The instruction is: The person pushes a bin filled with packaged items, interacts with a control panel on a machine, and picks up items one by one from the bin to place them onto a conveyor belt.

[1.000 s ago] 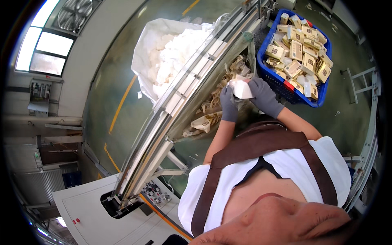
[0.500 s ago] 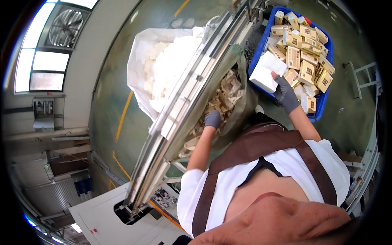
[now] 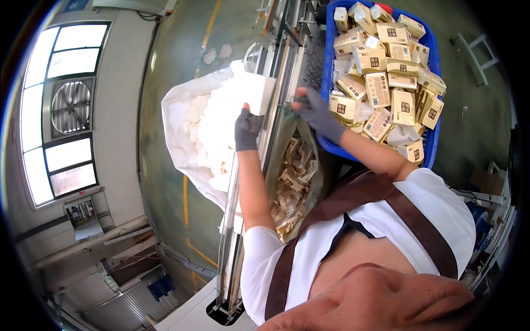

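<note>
Possibly the white stack (image 3: 258,91), gripped near its lower end by the left hand (image 3: 248,127) over the left edge of the metal rail (image 3: 287,66), could fan apart or snag there if the grip slackens. The right hand (image 3: 320,113), half-open with nothing evident in it, hangs just right of the rail. Farther right of it, beige packs (image 3: 403,107) bear dark square emblems and print mostly too small to make out.
</note>
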`<state>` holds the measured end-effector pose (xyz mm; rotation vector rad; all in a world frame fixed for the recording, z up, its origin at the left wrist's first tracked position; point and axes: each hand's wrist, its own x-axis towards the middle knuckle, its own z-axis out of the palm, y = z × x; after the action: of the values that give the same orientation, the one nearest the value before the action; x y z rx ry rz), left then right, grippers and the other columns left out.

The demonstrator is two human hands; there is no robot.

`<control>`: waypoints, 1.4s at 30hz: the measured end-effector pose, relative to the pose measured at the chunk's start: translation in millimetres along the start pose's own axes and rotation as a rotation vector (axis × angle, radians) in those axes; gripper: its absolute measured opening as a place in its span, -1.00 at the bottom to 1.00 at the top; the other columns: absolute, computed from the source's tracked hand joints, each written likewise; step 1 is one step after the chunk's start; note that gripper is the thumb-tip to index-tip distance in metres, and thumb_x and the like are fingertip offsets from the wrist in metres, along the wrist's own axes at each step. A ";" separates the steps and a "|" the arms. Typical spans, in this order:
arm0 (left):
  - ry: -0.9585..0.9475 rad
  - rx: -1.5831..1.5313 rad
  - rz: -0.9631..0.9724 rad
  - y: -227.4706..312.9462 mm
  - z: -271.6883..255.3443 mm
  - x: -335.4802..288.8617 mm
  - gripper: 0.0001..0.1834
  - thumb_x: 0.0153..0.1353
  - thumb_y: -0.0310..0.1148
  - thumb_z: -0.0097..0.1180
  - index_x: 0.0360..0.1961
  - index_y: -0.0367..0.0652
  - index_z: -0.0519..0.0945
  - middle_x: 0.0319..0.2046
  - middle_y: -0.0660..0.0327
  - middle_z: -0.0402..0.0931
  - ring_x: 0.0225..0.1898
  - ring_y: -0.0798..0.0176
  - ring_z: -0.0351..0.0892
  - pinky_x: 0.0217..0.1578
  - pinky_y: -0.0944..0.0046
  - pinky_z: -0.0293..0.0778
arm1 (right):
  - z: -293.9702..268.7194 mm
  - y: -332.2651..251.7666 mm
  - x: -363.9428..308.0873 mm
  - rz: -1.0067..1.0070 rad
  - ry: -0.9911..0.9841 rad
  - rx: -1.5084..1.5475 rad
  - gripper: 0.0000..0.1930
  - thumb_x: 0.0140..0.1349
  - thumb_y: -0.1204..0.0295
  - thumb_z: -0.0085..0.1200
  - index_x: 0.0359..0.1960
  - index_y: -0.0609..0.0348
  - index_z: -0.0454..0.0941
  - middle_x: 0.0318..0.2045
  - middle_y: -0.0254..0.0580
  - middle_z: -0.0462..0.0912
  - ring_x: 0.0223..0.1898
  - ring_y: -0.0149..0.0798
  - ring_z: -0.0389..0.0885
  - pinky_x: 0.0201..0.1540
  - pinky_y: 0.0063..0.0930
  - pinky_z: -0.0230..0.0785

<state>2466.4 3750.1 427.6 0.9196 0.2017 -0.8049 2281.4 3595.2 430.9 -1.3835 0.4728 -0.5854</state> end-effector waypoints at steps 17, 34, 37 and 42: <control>0.225 0.719 0.125 -6.0 -65.4 5.3 -0.58 0.16 -0.28 0.13 -0.03 -0.30 0.38 -0.32 0.09 0.53 -0.33 0.16 0.52 -0.28 0.26 0.44 | -106.5 52.6 -11.1 0.205 0.170 -0.437 -0.47 -0.01 0.32 0.22 -0.03 0.25 0.29 -0.21 -0.01 0.52 -0.17 -0.16 0.51 -0.08 -0.38 0.34; 0.703 0.337 1.040 -40.4 -150.5 -511.3 -0.70 0.17 -0.38 0.08 -0.08 -0.19 0.43 -0.31 0.22 0.46 -0.25 0.42 0.41 -0.18 0.41 0.38 | 51.9 -38.4 -96.7 -0.442 -0.131 0.407 -0.67 0.25 0.35 -0.30 -0.12 0.29 0.45 -0.05 -0.01 0.48 0.05 -0.21 0.40 0.22 -0.38 0.12; 0.740 0.679 1.288 -87.4 -108.0 -498.5 -0.80 0.20 -0.30 0.04 -0.24 -0.20 0.44 -0.42 0.21 0.46 -0.34 0.40 0.43 -0.25 0.37 0.39 | 192.8 -31.5 -259.4 -0.287 -0.649 0.444 -0.56 0.32 0.22 -0.38 0.03 0.33 0.30 0.08 0.02 0.38 0.15 -0.15 0.31 0.29 -0.33 0.00; 1.207 0.232 1.426 -87.0 -159.6 -600.0 -0.85 0.15 -0.35 0.10 -0.33 -0.17 0.44 -0.37 0.14 0.44 -0.32 0.30 0.41 -0.25 0.27 0.37 | 237.6 -52.8 -368.8 0.048 -0.975 0.422 -0.48 0.40 0.13 -0.48 0.17 0.34 0.14 0.16 0.06 0.29 0.18 -0.09 0.27 0.28 -0.22 0.01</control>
<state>2014.7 4163.3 562.8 1.3534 0.4058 1.1280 2140.7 4007.4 505.0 -1.0835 -0.3875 0.0757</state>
